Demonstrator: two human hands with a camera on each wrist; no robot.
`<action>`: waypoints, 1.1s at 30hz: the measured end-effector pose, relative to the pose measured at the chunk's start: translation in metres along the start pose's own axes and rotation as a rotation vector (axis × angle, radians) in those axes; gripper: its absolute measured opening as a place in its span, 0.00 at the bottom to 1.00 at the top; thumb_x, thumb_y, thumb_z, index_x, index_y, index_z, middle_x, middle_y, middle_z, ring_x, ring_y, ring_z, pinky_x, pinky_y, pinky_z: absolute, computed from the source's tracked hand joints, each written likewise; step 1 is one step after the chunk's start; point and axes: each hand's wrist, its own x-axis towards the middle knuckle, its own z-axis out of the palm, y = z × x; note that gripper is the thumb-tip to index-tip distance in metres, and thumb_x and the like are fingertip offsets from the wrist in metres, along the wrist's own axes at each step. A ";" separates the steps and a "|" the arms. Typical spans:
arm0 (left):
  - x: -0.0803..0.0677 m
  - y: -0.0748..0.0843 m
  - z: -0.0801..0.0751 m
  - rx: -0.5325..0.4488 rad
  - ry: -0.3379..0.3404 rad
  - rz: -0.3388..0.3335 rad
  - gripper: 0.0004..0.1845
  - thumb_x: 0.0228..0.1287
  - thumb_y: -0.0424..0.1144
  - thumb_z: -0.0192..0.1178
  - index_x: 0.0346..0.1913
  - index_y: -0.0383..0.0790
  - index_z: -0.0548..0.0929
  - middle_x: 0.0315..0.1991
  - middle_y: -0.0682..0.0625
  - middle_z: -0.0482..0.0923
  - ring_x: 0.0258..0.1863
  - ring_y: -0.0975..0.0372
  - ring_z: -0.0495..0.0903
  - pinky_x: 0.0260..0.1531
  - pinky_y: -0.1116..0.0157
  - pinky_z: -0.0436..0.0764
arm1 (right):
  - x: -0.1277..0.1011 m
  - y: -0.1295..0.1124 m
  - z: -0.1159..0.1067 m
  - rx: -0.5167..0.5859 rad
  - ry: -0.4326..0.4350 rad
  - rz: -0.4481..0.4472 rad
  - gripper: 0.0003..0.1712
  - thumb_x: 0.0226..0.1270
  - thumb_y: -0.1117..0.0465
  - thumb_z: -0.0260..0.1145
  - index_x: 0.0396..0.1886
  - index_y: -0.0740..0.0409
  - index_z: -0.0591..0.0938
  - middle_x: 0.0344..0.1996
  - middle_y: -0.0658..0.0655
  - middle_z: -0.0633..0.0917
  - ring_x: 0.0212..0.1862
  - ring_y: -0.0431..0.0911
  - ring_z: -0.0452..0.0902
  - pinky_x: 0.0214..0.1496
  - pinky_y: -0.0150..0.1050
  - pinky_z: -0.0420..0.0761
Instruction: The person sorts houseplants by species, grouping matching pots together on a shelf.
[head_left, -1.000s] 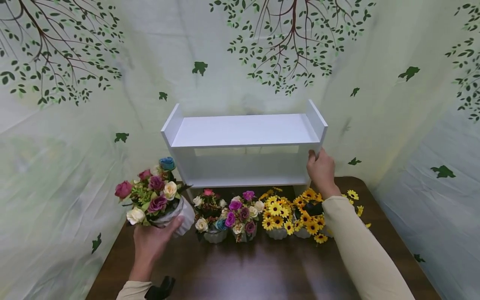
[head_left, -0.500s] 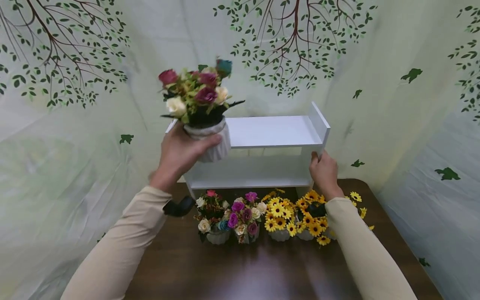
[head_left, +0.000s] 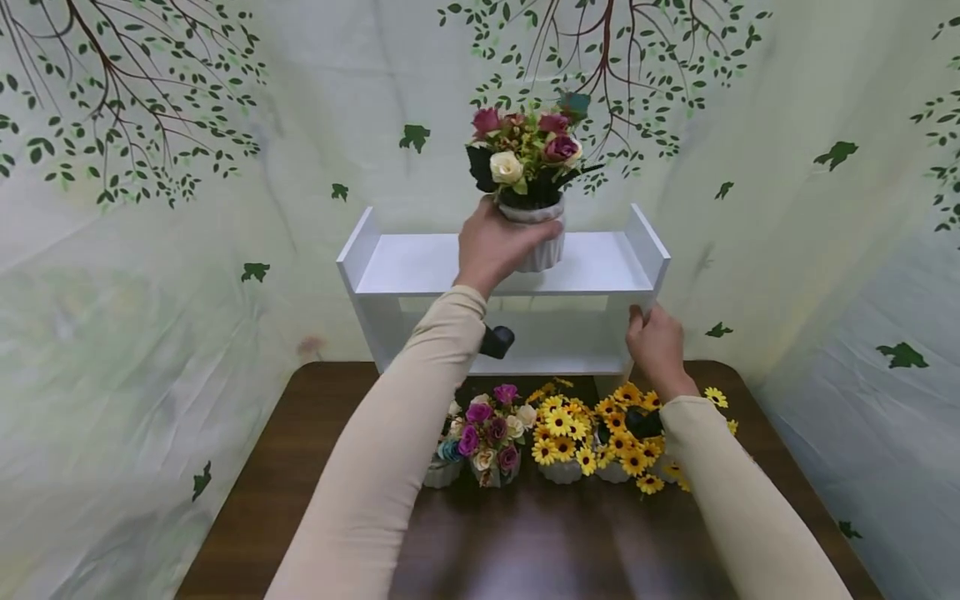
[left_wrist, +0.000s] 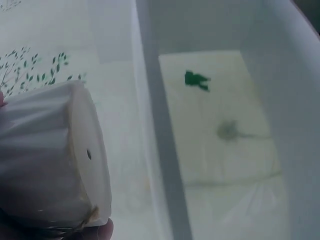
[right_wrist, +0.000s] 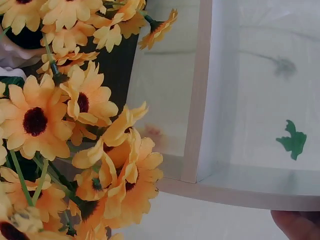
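Our left hand [head_left: 491,246] grips the white ribbed pot of roses [head_left: 534,242] at the middle of the white shelf unit [head_left: 420,267], on or just above its top board. Our right hand [head_left: 656,346] curls around the unit's right side panel. Four flower pots [head_left: 558,433] stand on the table [head_left: 255,500] along its rear edge.

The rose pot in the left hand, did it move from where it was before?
Yes. The rose pot went up from beside the table and rightward, and the left hand now holds it over the white shelf, on its top board's right half.
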 end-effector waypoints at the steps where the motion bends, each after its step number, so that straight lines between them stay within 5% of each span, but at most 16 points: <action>1: 0.000 0.001 0.008 -0.010 -0.005 0.003 0.46 0.46 0.59 0.75 0.67 0.43 0.71 0.60 0.47 0.81 0.57 0.56 0.81 0.58 0.59 0.80 | 0.000 0.001 0.000 -0.004 0.003 -0.001 0.21 0.80 0.56 0.49 0.50 0.70 0.78 0.38 0.73 0.86 0.38 0.64 0.83 0.39 0.59 0.82; 15: -0.006 0.009 0.073 -0.016 -0.058 0.039 0.42 0.48 0.59 0.74 0.64 0.43 0.73 0.57 0.48 0.82 0.56 0.58 0.82 0.59 0.61 0.80 | -0.002 0.004 0.001 -0.044 0.029 -0.023 0.18 0.78 0.58 0.51 0.35 0.69 0.77 0.25 0.70 0.82 0.28 0.61 0.78 0.30 0.51 0.75; 22: -0.002 0.010 0.092 -0.027 -0.055 0.052 0.41 0.48 0.56 0.74 0.65 0.44 0.72 0.57 0.50 0.81 0.57 0.59 0.81 0.60 0.60 0.79 | 0.002 0.004 0.003 -0.042 0.009 -0.017 0.18 0.79 0.57 0.51 0.44 0.70 0.79 0.34 0.72 0.86 0.37 0.64 0.84 0.42 0.60 0.83; 33: 0.006 0.011 0.107 -0.058 -0.116 0.070 0.47 0.51 0.56 0.73 0.70 0.42 0.64 0.63 0.48 0.75 0.62 0.58 0.77 0.64 0.60 0.76 | 0.003 0.008 0.000 -0.063 0.037 -0.062 0.17 0.78 0.59 0.52 0.36 0.69 0.79 0.23 0.69 0.83 0.25 0.58 0.77 0.29 0.49 0.74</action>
